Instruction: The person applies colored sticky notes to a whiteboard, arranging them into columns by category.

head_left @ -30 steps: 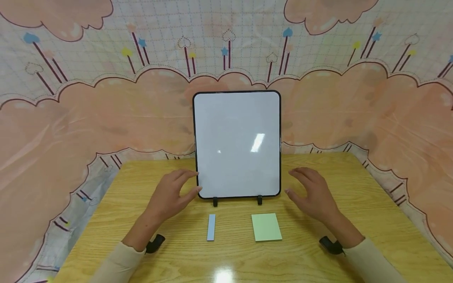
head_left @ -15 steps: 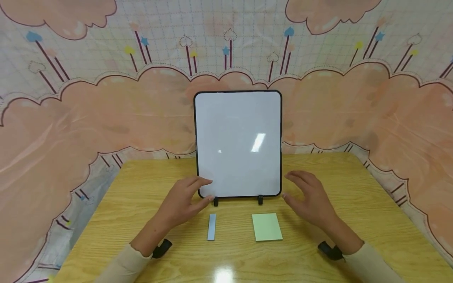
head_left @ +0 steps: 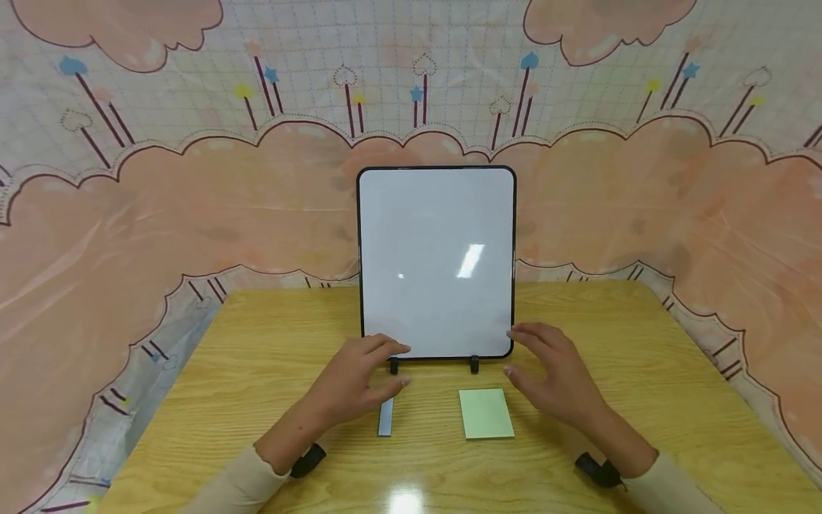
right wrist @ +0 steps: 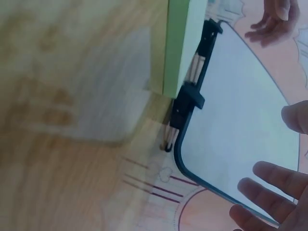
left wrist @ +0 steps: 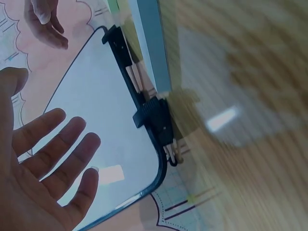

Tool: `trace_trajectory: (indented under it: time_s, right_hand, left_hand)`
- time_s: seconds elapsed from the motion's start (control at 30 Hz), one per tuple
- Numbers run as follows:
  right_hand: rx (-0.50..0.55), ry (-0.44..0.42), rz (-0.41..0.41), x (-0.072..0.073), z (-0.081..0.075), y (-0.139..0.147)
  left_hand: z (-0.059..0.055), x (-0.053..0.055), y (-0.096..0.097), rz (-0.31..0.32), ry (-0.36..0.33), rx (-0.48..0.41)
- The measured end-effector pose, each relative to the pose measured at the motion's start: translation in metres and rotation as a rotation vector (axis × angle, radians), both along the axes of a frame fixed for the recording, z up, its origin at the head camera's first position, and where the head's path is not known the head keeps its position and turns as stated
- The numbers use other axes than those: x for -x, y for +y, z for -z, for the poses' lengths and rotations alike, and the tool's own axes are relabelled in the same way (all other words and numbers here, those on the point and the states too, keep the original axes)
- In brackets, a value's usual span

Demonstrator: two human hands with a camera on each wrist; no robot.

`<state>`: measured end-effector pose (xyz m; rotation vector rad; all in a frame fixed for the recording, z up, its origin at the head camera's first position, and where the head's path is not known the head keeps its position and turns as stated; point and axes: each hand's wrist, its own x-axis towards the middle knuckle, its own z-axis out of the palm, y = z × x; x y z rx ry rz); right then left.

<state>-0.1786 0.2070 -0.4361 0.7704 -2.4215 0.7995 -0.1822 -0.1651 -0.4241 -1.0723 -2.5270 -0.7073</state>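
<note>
A narrow blue pad of sticky notes [head_left: 385, 421] lies on the table, its far end hidden behind my left hand [head_left: 349, 382]. That hand hovers above it with thumb and fingers spread apart, holding nothing. To the right lies a square light-green sticky note pad [head_left: 486, 414]. My right hand [head_left: 559, 375] is beyond and to the right of it, fingers extended, with nothing in its grasp. Behind both pads a white board [head_left: 437, 250] with a black frame stands upright. The left wrist view shows the blue pad's side [left wrist: 156, 43]; the right wrist view shows the green pad's edge [right wrist: 178, 53].
Two black stand feet [head_left: 474, 365] support the board's lower edge. The wooden table [head_left: 257, 343] extends to both sides. A patterned cloth [head_left: 276, 200] hangs behind and around it. A black strap piece [head_left: 308, 460] sits at each wrist.
My left hand has moved right and nearer, now covering the far end of the blue pad. My right hand has shifted slightly left and downward. The pads and board stay in place.
</note>
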Motion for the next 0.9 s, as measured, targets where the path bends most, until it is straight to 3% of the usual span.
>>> trace_trajectory:
  time_s: [0.33, 0.6, 0.9]
  right_hand:
    - [-0.019, -0.042, -0.038, -0.007, 0.005, -0.004]
    - [-0.054, -0.084, -0.045, -0.013, 0.008, -0.010]
    - [-0.079, -0.125, -0.072, -0.019, 0.011, -0.013]
  left_hand:
    - [0.003, -0.004, 0.015, 0.047, 0.007, 0.043]
    - [0.003, -0.009, 0.029, 0.050, -0.062, 0.078]
    - [0.004, -0.012, 0.047, 0.094, -0.083, 0.126]
